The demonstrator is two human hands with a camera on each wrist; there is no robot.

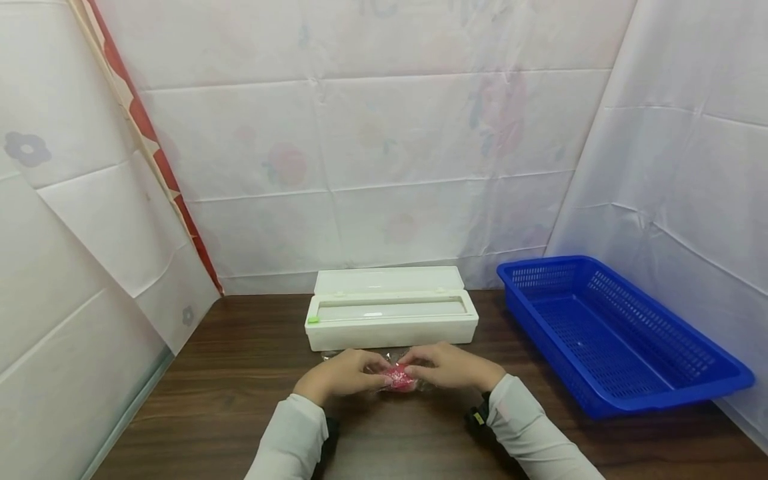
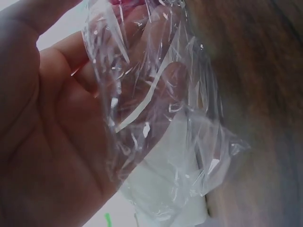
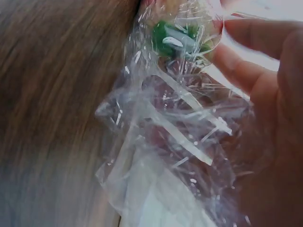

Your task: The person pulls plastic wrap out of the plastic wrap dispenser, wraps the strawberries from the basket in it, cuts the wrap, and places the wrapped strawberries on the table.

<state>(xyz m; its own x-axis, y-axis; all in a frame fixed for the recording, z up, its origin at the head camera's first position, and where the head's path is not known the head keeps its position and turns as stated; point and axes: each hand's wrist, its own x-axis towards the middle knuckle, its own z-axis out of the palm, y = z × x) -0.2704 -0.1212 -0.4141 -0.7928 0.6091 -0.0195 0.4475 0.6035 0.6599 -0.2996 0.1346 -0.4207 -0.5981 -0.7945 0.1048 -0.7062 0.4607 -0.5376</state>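
Note:
Between both hands is a small red, fruit-like piece point(image 1: 400, 378) wrapped in clear plastic film. Its pale, green-tipped end point(image 3: 166, 40) shows in the right wrist view. The left hand point(image 1: 342, 375) pinches the bundle from the left, thumb in front and fingers behind. From the right, the right hand point(image 1: 459, 368) grips it the same way. Loose crinkled film point(image 2: 213, 156) trails from the bundle across the left palm, and more hangs by the right palm. Just behind the hands stands a long white cling film box point(image 1: 393, 333), lid raised, with a green slider point(image 1: 313, 320) at its left end.
A blue plastic basket point(image 1: 660, 400) with perforated sides stands to the right of the box. Dark wood-grain tabletop point(image 1: 228, 400) lies beneath everything. White printed sheeting point(image 1: 384, 147) walls in the back and both sides.

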